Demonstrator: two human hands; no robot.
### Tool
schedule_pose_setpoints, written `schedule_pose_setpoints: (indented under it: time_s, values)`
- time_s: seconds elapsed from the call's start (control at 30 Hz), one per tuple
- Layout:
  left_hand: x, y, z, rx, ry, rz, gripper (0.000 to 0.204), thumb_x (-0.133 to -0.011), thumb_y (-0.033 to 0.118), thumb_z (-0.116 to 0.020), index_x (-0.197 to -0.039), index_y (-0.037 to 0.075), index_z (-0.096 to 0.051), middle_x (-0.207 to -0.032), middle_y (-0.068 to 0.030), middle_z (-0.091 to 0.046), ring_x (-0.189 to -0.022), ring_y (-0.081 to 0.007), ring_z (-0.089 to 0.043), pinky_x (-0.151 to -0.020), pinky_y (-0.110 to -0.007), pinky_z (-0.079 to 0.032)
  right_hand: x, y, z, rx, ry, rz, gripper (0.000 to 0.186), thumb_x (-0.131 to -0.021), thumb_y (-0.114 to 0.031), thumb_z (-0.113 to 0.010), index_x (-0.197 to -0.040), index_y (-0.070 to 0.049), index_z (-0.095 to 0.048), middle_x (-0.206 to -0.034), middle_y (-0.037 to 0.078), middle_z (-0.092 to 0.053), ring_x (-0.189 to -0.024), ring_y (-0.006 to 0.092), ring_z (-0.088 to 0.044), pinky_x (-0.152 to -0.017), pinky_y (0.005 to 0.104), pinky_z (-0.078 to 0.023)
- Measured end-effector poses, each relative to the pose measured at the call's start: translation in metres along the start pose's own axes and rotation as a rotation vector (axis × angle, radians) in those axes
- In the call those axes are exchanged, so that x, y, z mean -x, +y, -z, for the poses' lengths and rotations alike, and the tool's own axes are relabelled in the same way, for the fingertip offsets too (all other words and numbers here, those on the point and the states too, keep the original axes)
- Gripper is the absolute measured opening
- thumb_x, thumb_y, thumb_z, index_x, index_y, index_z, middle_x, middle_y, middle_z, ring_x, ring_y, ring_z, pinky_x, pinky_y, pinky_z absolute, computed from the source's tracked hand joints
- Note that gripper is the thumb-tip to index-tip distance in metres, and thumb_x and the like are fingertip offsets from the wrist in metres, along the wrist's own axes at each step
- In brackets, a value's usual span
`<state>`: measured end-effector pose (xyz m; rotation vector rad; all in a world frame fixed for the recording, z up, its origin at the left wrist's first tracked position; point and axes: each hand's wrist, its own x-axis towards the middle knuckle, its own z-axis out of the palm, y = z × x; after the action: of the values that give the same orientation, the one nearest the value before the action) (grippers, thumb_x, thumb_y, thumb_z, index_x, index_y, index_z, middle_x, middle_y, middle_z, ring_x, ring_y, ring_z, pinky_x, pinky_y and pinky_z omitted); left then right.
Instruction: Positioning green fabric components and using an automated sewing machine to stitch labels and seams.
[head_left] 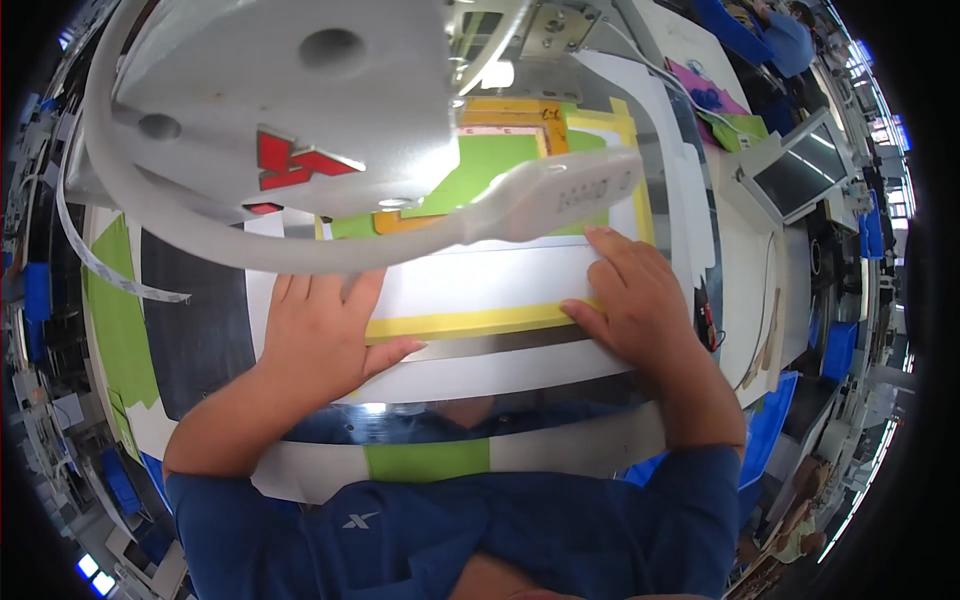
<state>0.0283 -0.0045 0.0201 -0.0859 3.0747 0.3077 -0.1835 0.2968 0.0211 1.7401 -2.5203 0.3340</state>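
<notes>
A white flat sheet (480, 282) lies before me, edged along its near side with a yellow strip (480, 321). My left hand (318, 328) rests flat over its left end, fingers apart and thumb stretched toward the strip; the lamp neck covers some fingertips. At the right end lies my right hand (640, 298), its index finger reaching forward on the sheet and its thumb at the yellow strip. Neither hand grips anything that I can see. Beyond the sheet are a green panel (505, 160) and an orange-yellow frame (553, 128), partly hidden by the lamp and machine.
A big white machine head (225, 95) with a red mark overhangs the far left. Its white flexible lamp (560, 200) arches low over the work. A small screen (800, 175) stands at the right, near a blue bin (765, 430). Green material (122, 310) lies at the left.
</notes>
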Motion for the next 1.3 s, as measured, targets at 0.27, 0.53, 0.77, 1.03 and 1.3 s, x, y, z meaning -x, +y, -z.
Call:
schedule_pose_setpoints:
  time_s: [0.27, 0.53, 0.77, 1.03, 1.3]
  values:
    - [-0.036, 0.001, 0.006, -0.058, -0.01, -0.024, 0.089, -0.093, 0.048, -0.071, -0.162, 0.001, -0.041, -0.16, -0.0351, -0.039, -0.148, -0.0523, -0.038, -0.124, -0.06, -0.027, 0.003, 0.004, 0.005, -0.044, 0.108, -0.099, 0.029, -0.093, -0.03, -0.077, -0.098, -0.003, -0.066, -0.115, 0.016, -0.072, -0.105, 0.0356, -0.069, -0.097, 0.0455, -0.053]
    - [-0.023, -0.004, 0.017, -0.063, 0.007, -0.002, 0.083, -0.093, 0.038, -0.073, -0.156, -0.008, -0.043, -0.158, -0.029, -0.049, -0.149, -0.0448, -0.042, -0.125, -0.056, -0.027, 0.074, 0.063, 0.057, 0.008, 0.213, -0.592, 0.024, -0.095, -0.025, -0.075, -0.093, -0.003, -0.067, -0.097, 0.015, -0.07, -0.088, 0.0367, -0.067, -0.079, 0.0438, -0.054]
    - [0.009, -0.051, -0.012, -0.045, 0.124, -0.125, 0.065, -0.1, 0.03, -0.063, -0.151, -0.007, -0.051, -0.156, -0.0277, -0.052, -0.144, -0.0449, -0.048, -0.122, -0.053, -0.031, 0.267, 0.13, 0.073, 0.129, 0.45, -1.163, 0.03, -0.095, -0.031, -0.075, -0.09, -0.002, -0.071, -0.08, 0.017, -0.071, -0.073, 0.0317, -0.07, -0.068, 0.0425, -0.054]
    - [-0.024, -0.085, -0.033, 0.184, 0.251, -0.026, 0.048, -0.106, 0.023, -0.055, -0.143, -0.008, -0.056, -0.139, -0.0268, -0.058, -0.131, -0.0442, -0.055, -0.114, -0.05, -0.041, 0.502, 0.071, -0.001, 0.003, 0.003, -1.66, 0.032, -0.091, -0.033, -0.076, -0.091, -0.002, -0.075, -0.087, 0.021, -0.076, -0.084, 0.0383, -0.073, -0.078, 0.0471, -0.056]
    - [-0.013, -0.07, -0.023, -0.085, 0.258, -0.063, 0.048, -0.111, 0.036, -0.054, -0.137, -0.002, -0.067, -0.139, -0.0281, -0.064, -0.132, -0.0467, -0.057, -0.115, -0.055, -0.042, 0.522, 0.118, -0.088, 0.02, -0.076, -1.558, 0.066, -0.087, -0.032, -0.08, -0.135, 0.007, -0.059, -0.122, 0.031, -0.07, -0.118, 0.0457, -0.068, -0.103, 0.0497, -0.055]
